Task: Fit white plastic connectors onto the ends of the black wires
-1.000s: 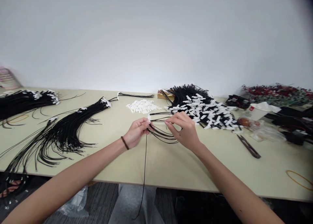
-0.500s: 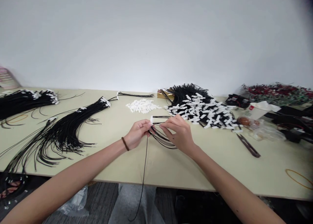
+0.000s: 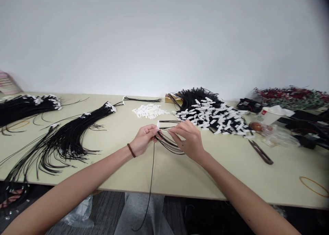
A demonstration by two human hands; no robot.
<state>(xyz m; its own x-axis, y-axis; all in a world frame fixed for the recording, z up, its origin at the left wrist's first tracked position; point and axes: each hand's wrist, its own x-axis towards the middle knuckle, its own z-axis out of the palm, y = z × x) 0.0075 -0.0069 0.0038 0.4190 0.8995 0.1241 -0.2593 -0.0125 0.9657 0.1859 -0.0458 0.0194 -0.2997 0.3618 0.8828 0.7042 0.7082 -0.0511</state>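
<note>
Between thumb and fingers, my left hand [image 3: 144, 139] pinches a white connector [image 3: 158, 124] with black wires running out of it to the right. My right hand [image 3: 187, 137] is closed on some of these black wires [image 3: 169, 146], a short way right of the connector; the rest loop below its fingers. One long wire [image 3: 151, 180] hangs from my left hand past the table's front edge. Behind the hands lies a small heap of loose white connectors [image 3: 149, 111].
Bundles of black wires [image 3: 74, 135] lie on the left. A big pile of wires with white connectors [image 3: 218, 116] sits back right. Scissor-like snips [image 3: 260, 152], a paper cup [image 3: 268, 115], a plastic bag [image 3: 280, 137] and a rubber band [image 3: 313, 186] are on the right.
The connector and my left hand have shifted very slightly left. My right hand keeps its closed grip on the wires, almost unmoved.
</note>
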